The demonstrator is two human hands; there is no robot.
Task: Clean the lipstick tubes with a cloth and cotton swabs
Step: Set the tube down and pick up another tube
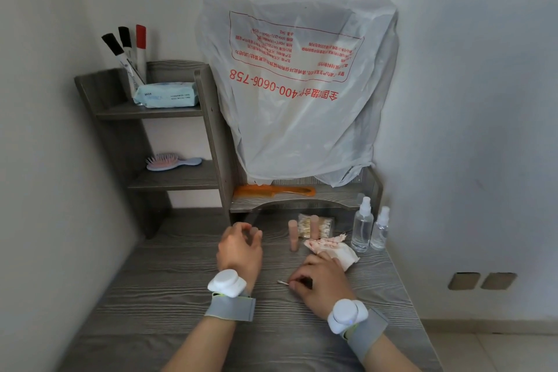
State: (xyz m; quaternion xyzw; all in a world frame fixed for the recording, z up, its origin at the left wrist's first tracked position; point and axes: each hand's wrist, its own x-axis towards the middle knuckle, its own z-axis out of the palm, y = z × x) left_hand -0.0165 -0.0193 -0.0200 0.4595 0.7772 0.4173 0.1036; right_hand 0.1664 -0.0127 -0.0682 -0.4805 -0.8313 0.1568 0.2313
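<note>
Swab (282, 282) is pinched by the right hand (321, 281), left hand (240, 246) loosely curled, empty — the upright lipstick tube (293, 234) mid-frame could easily get tipped.

The table (181, 281) is grey with wood lines. The lipstick tubes (293, 235) are pink — the cloth (339, 252) at three o'clock from them is white with pink smears. The cotton swab (282, 282) is white. The bag (296, 130) at twelve o'clock is cloudy white with red print.

Dim, soft, edge-warped wide-angle view
</note>
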